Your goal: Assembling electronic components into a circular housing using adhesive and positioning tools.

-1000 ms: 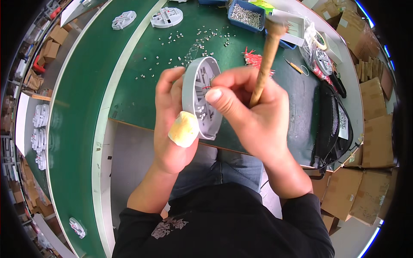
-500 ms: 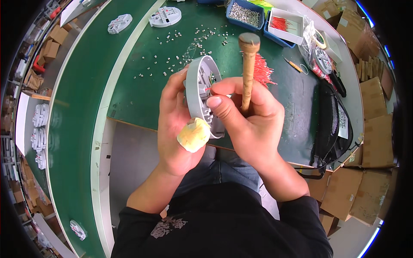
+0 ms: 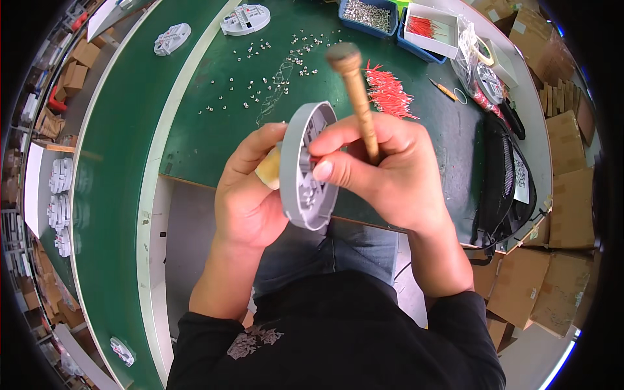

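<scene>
My left hand (image 3: 250, 195) is closed on an oval grey plastic housing (image 3: 296, 169), held on edge with its open side facing right. A yellowish wrap (image 3: 270, 169) covers its thumb, which presses on the back of the housing. My right hand (image 3: 390, 172) is closed, its thumb and forefinger pinched at the housing's inner side. A bit of red shows at those fingertips, seemingly a short red wire; most of it is hidden. A brown wooden-handled tool (image 3: 361, 101) with a round end is also gripped in that hand, pointing up; its lower end is hidden in the palm.
Small metal parts (image 3: 263, 84) lie scattered on the green tabletop (image 3: 208, 146). Beyond are a pile of red wires (image 3: 390, 94), a blue bin of metal parts (image 3: 369, 16) and a white box (image 3: 432, 32). A black bag (image 3: 497, 182) sits at right. More housings (image 3: 172, 39) stand left.
The housing has come down a little and turned, and my left thumb has shifted from its near edge to its back. The wooden-handled tool has tipped left.
</scene>
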Demonstrator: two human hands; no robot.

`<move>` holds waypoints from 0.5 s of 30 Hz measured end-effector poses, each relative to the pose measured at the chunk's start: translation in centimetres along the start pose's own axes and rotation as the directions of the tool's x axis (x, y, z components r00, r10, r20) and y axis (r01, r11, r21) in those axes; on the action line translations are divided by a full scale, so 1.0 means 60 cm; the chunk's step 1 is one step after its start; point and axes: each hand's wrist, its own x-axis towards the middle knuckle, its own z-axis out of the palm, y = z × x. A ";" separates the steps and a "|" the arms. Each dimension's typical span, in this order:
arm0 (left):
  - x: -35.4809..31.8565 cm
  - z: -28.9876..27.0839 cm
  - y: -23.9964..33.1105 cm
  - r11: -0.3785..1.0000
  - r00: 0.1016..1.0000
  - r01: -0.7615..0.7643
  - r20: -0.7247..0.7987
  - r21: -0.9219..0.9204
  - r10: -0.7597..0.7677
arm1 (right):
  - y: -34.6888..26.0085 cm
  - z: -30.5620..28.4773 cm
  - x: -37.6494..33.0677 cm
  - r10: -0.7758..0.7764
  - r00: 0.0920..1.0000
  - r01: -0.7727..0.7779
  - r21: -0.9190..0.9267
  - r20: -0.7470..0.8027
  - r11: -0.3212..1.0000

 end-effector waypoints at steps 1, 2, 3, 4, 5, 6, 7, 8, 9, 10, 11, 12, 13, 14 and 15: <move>-0.001 -0.008 -0.001 1.000 0.998 0.024 0.063 -0.012 -0.023 | 0.001 -0.001 -0.001 0.017 0.999 -0.018 0.027 0.038 0.999; -0.005 -0.013 -0.003 1.000 0.998 0.026 0.063 -0.012 -0.025 | 0.002 -0.001 0.000 0.018 0.999 -0.019 0.028 0.036 0.999; -0.009 -0.014 -0.004 1.000 0.999 0.022 0.032 0.011 -0.022 | 0.005 0.000 0.001 0.016 0.999 -0.017 0.043 0.040 0.999; -0.010 -0.008 -0.001 0.999 1.000 0.019 0.000 0.036 -0.019 | 0.007 0.000 0.003 0.014 0.999 -0.017 0.060 0.044 0.998; -0.012 -0.004 0.000 0.998 0.999 0.017 -0.031 0.061 -0.015 | 0.009 0.000 0.004 0.012 0.999 -0.016 0.077 0.047 0.997; -0.014 -0.002 0.001 0.998 0.999 0.019 -0.032 0.061 -0.018 | 0.009 -0.001 0.005 0.013 0.999 -0.017 0.078 0.046 0.997; -0.017 0.000 0.001 0.996 0.999 0.013 -0.038 0.085 -0.010 | 0.010 -0.003 0.005 0.019 0.998 -0.024 0.083 0.052 0.996; -0.019 0.002 0.002 0.994 0.999 0.007 -0.043 0.110 -0.002 | 0.010 -0.005 0.006 0.025 0.998 -0.031 0.088 0.059 0.996; -0.022 0.004 0.002 0.991 0.999 0.001 -0.050 0.133 0.005 | 0.011 -0.005 0.004 0.033 0.997 -0.040 0.092 0.067 0.995; -0.023 0.005 0.001 0.991 0.999 0.004 -0.053 0.133 0.003 | 0.011 -0.003 0.003 0.037 0.997 -0.043 0.095 0.066 0.995; -0.023 0.007 0.000 0.988 0.997 -0.046 -0.057 0.146 0.054 | 0.011 0.001 0.003 0.041 0.997 -0.045 0.060 0.063 0.997; -0.021 0.009 -0.001 0.983 0.992 -0.096 -0.061 0.159 0.106 | 0.011 0.005 0.004 0.045 0.997 -0.046 0.027 0.061 0.999; -0.020 0.012 -0.002 0.974 0.985 -0.146 -0.064 0.174 0.159 | 0.010 0.008 0.003 0.048 0.997 -0.048 -0.007 0.059 0.999; -0.016 0.019 -0.002 0.973 0.985 -0.146 -0.070 0.179 0.161 | 0.009 0.007 0.002 0.051 0.997 -0.051 -0.002 0.065 0.999; -0.011 0.030 -0.002 0.984 0.976 -0.110 -0.173 0.142 0.134 | 0.008 0.002 -0.001 -0.038 0.999 0.040 -0.228 0.013 0.973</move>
